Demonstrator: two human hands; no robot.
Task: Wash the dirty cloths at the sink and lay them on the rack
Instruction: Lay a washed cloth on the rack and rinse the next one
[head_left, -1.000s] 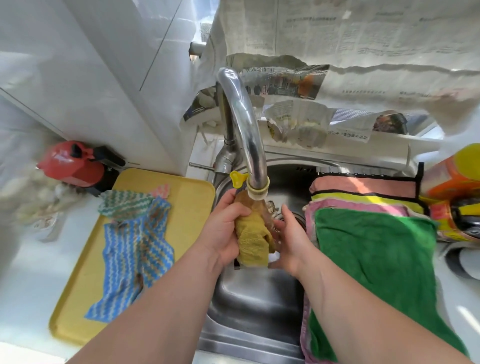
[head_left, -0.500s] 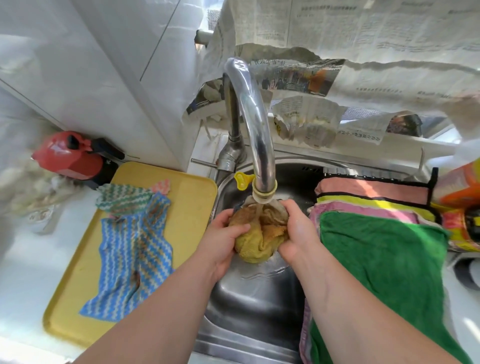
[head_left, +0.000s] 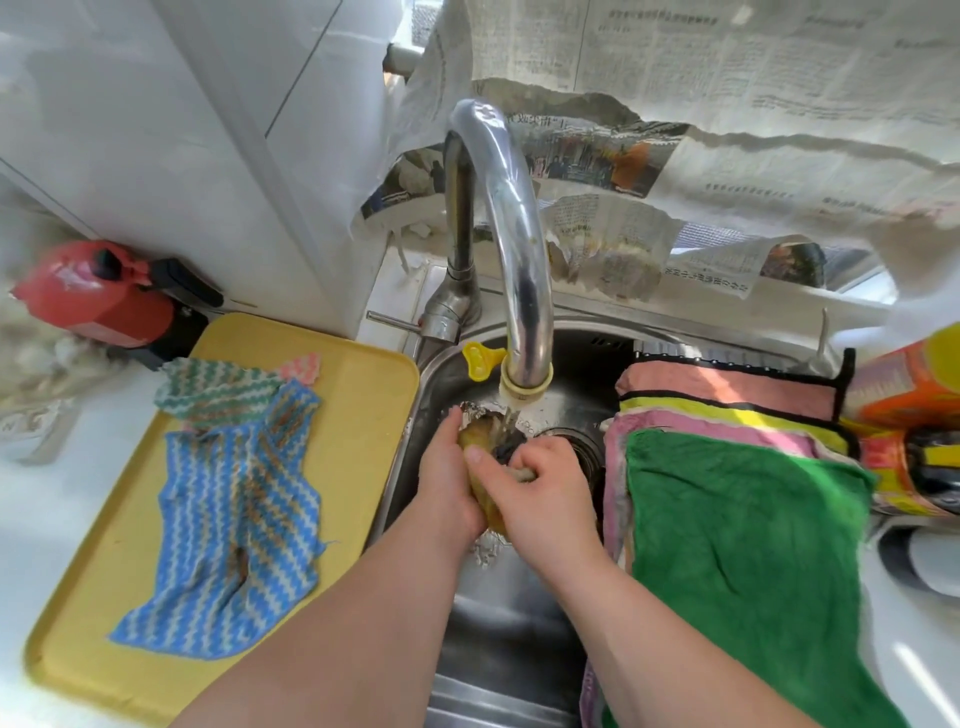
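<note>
The left hand (head_left: 447, 488) and right hand (head_left: 545, 483) are both curling tightly round a wadded mustard-yellow cloth (head_left: 475, 435), wringing it in the steel sink (head_left: 509, 639) under the curved chrome tap (head_left: 519, 234), which is running. Left of the grip, a stained blue zigzag-knit cloth (head_left: 239, 519) is waiting. Right of it, a green terry towel (head_left: 743, 545) is already lying on the rack (head_left: 727, 351), so the task looks roughly midway.

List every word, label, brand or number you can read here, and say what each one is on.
No text here can be read.
Newspaper sheets hung behind the sink: headlines and columns of print, too small and blurred to read.
Orange packet at the right edge: coloured print, too blurred to read.
Nothing else shows any lettering that I can make out.
</note>
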